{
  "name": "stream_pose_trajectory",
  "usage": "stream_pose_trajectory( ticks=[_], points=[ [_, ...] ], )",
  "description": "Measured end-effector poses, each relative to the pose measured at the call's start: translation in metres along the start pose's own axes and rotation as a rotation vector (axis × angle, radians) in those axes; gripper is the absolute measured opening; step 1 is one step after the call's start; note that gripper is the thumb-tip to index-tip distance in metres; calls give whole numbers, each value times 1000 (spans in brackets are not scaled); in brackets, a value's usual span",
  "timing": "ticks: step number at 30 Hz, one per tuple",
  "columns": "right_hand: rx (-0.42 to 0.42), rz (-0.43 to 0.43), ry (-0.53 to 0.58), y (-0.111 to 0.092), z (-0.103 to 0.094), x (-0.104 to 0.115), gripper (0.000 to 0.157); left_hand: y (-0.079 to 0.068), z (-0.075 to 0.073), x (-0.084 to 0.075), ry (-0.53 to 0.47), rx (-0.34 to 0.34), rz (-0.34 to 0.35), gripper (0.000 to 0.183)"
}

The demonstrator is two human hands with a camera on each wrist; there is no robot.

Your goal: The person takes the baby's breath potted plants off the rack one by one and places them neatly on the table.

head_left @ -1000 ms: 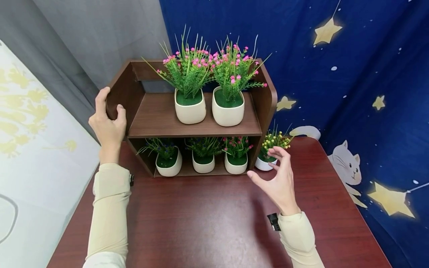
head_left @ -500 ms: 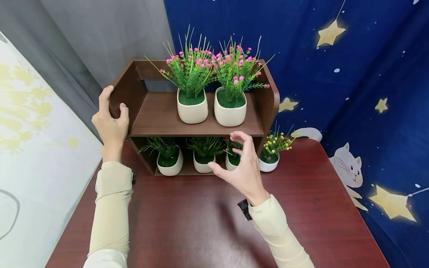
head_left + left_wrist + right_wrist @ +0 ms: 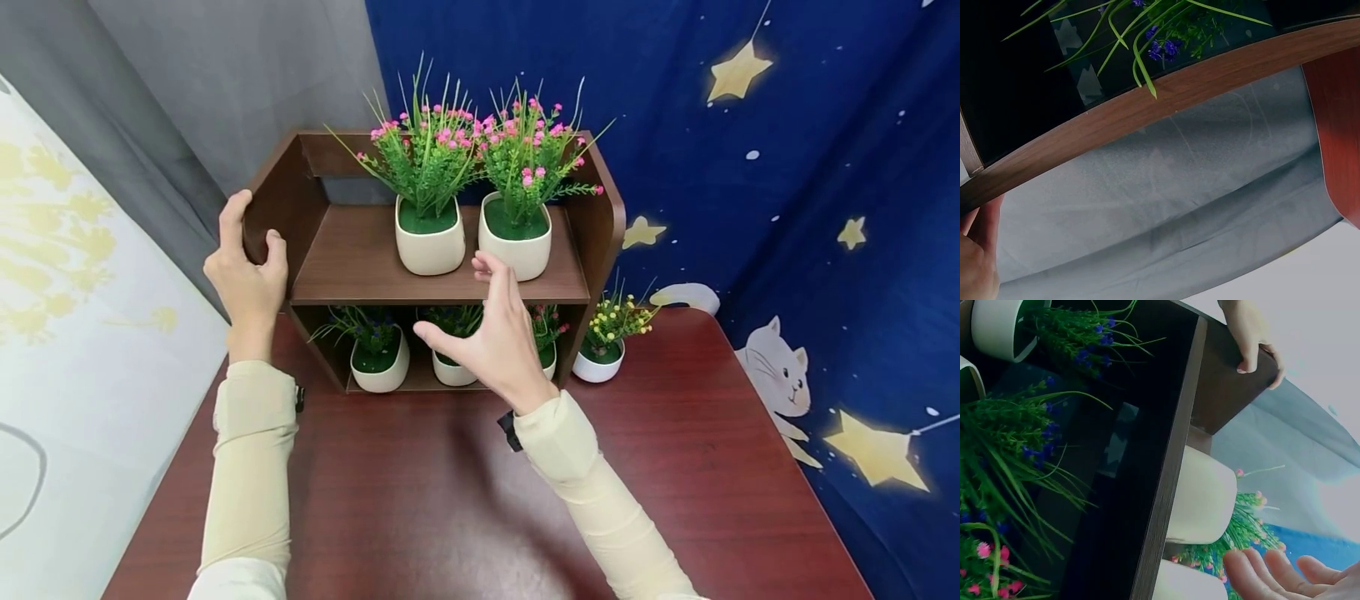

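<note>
A dark brown two-tier wooden shelf [image 3: 348,262] stands on the table. My left hand [image 3: 247,279] grips its left side panel, thumb inside and fingers over the edge; the right wrist view shows this hand [image 3: 1250,340] from below. Two cream pots of pink flowers, a left one [image 3: 429,250] and a right one [image 3: 528,254], sit on the upper board. My right hand [image 3: 498,346] is in front of the board, thumb and fingers spread apart around nothing. Its fingertips overlap the right pot in the head view. In the right wrist view, the fingers [image 3: 1260,575] appear near the pots.
Three smaller potted plants occupy the lower tier: a left blue-flowered one [image 3: 380,367], a middle one [image 3: 453,372] and a pink-flowered one, partly hidden. A white pot with yellow flowers [image 3: 600,367] stands right of the shelf on the reddish table [image 3: 720,450]. Curtains hang behind.
My right hand has moved left and up, from in front of the yellow-flowered pot to in front of the upper board. The left hand keeps its grip on the shelf panel.
</note>
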State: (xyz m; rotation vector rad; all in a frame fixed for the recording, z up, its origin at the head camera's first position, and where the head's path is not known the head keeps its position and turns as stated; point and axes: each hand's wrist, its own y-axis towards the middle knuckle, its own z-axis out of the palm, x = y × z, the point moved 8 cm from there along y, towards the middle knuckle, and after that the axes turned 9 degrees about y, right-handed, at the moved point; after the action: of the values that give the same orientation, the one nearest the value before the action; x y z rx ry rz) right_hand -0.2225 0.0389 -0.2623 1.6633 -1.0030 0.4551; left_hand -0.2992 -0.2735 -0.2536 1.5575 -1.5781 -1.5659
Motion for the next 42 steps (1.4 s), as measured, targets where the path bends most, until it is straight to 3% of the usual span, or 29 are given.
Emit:
stream_pose_trajectory(
  ticks=[10,20,33,42],
  points=[
    [41,117,-146,27,39,-22,98,-4,-3,5,14,7,-26,40],
    [-28,92,-208,43,47,-32,98,-6,-4,2,13,-6,-46,41],
    [8,218,-271,63,63,-40,101,-5,-2,2,27,1,-45,41],
    [-89,283,-303,73,65,-53,99,-3,2,-3,48,8,-49,41]
  ],
)
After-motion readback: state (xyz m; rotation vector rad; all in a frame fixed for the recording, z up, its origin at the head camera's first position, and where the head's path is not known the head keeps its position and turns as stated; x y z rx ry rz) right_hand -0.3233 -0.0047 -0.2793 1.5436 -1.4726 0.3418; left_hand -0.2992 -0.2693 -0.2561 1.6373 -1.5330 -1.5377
